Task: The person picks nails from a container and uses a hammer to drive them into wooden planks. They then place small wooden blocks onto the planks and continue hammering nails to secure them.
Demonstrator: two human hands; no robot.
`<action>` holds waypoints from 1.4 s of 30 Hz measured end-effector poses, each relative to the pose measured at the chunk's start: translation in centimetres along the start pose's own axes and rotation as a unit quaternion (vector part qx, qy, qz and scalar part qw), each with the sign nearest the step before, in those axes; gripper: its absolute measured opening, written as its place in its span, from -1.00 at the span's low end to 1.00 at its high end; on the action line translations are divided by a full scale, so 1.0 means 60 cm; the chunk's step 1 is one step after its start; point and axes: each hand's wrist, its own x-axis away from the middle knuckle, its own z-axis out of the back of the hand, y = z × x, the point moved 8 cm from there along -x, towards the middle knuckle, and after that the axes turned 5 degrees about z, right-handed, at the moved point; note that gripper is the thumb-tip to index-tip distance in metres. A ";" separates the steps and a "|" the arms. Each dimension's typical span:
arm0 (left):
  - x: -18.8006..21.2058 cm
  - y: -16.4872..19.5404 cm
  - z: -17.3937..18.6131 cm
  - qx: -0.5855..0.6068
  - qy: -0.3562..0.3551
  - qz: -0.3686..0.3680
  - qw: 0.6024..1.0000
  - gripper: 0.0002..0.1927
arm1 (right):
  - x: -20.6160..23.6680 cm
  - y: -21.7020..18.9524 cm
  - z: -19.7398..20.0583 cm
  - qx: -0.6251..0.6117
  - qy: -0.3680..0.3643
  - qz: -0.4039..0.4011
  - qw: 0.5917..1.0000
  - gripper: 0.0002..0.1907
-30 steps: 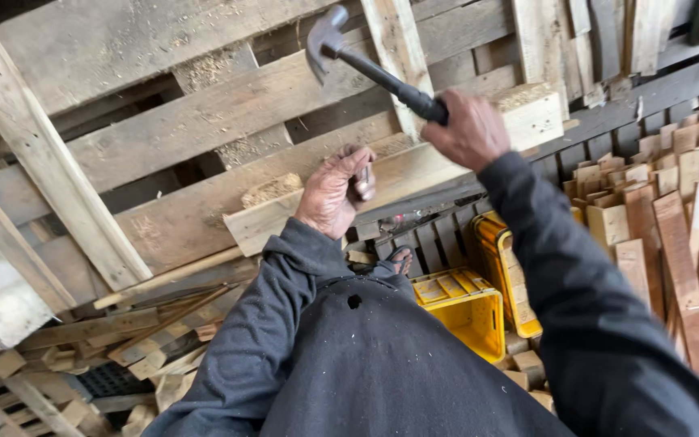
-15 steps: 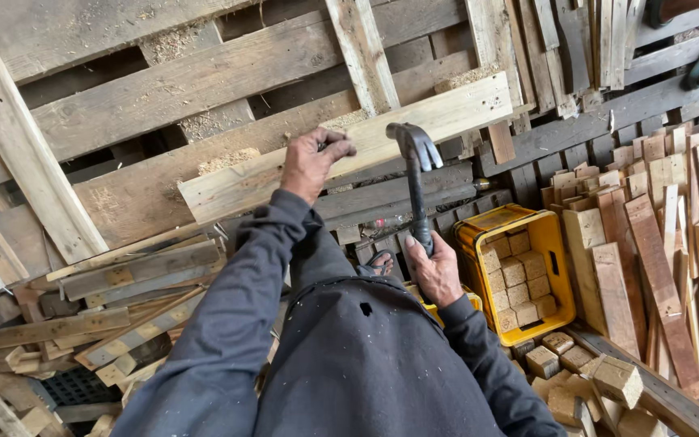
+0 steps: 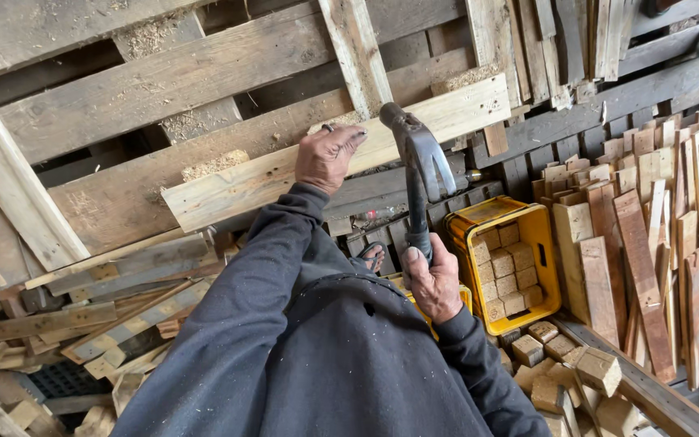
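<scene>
Steel and dark, the claw hammer [image 3: 419, 174] stands nearly upright in my right hand [image 3: 433, 282] — my fingers are wrapped tight round the lower handle, the head up at the pale plank [image 3: 333, 158], its claw curving down to the right. My left hand [image 3: 327, 155] lies flat on that same plank, fingers spread over its upper edge, clasping nothing, pressing rather than gripping.

One hammer, two hands, one loose-looking plank running left to right across the pallet [image 3: 163, 89]. The pallet behind it shows several broad slats with dark gaps between them, and sawdust lying on some ledges.

Just right of my hammer hand sits one yellow crate [image 3: 537, 259], open on top, packed with small wooden blocks [image 3: 505, 267] — too many, and partly hidden, for an exact count. More blocks lie scattered near its near side. Farther right, a dense row of upright boards [image 3: 649, 235] walls that side off. To the left, a heap of broken slats [image 3: 115, 316] closes in.

Free room is narrow — mostly the gap between plank and crate where the hammer stands. One sandalled foot [image 3: 370, 257] shows below the plank, between my arms.
</scene>
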 end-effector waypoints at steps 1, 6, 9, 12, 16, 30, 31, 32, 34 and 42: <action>0.000 0.001 0.001 0.002 0.004 -0.010 1.000 -0.85 | -0.003 0.006 -0.003 0.003 0.002 -0.014 1.000 -0.76; -0.002 0.005 -0.002 -0.047 -0.025 -0.001 0.999 -0.86 | -0.018 0.013 -0.008 0.135 -0.001 -0.135 0.982 -0.71; -0.001 0.020 0.009 0.012 -0.011 -0.047 0.999 -0.90 | -0.011 -0.032 -0.005 -0.005 0.021 -0.122 0.992 -0.65; -0.006 0.010 0.020 -0.007 0.039 -0.032 0.999 -0.80 | -0.005 -0.132 0.011 -0.120 0.010 0.114 0.986 -0.68; -0.011 -0.037 0.053 0.142 0.208 0.086 0.964 -0.92 | 0.001 -0.173 0.016 -0.074 -0.004 0.282 0.957 -0.64; -0.014 -0.027 0.068 0.168 0.265 0.096 0.945 -0.81 | -0.023 -0.368 0.124 -0.108 0.008 0.506 0.855 -0.25; -0.014 -0.030 0.069 0.167 0.267 0.098 0.944 -0.81 | -0.017 -0.359 0.122 -0.156 -0.012 0.497 0.853 -0.26; -0.014 -0.031 0.068 0.168 0.270 0.099 0.943 -0.82 | -0.022 -0.336 0.100 -0.123 -0.026 0.486 0.865 -0.33; -0.012 -0.035 0.068 0.175 0.277 0.103 0.939 -0.82 | -0.036 -0.258 0.034 0.023 -0.048 0.456 0.889 -0.47; -0.007 -0.020 0.072 0.156 0.273 0.100 0.944 -0.82 | -0.062 -0.213 0.122 0.125 -0.021 0.235 0.964 -0.63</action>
